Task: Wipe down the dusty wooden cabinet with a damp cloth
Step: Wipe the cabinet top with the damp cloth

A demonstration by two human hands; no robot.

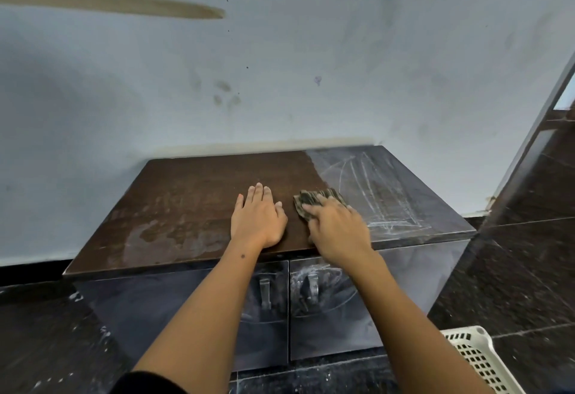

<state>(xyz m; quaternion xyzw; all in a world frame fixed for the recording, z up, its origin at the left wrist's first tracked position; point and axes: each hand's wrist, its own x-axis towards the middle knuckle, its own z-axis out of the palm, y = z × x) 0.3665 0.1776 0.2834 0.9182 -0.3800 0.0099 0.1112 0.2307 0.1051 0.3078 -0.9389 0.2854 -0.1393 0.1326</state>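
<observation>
A low wooden cabinet (186, 200) stands against the wall, with two doors below its top. The left and middle of the top show dark brown wood with damp streaks. The right part (389, 188) is grey with dust and pale wipe marks. My left hand (258, 219) lies flat on the top near the middle, fingers straight. Just to its right, my right hand (337, 228) presses a crumpled dark patterned cloth (314, 202) onto the wood at the border between the brown and the dusty area. The fingers lie over the cloth.
A pale stained wall (280, 67) rises directly behind the cabinet. Two metal door handles (264, 292) hang on the dusty front. A cream plastic basket (476, 359) sits on the dark tiled floor at lower right. A dark door frame (535, 132) stands to the right.
</observation>
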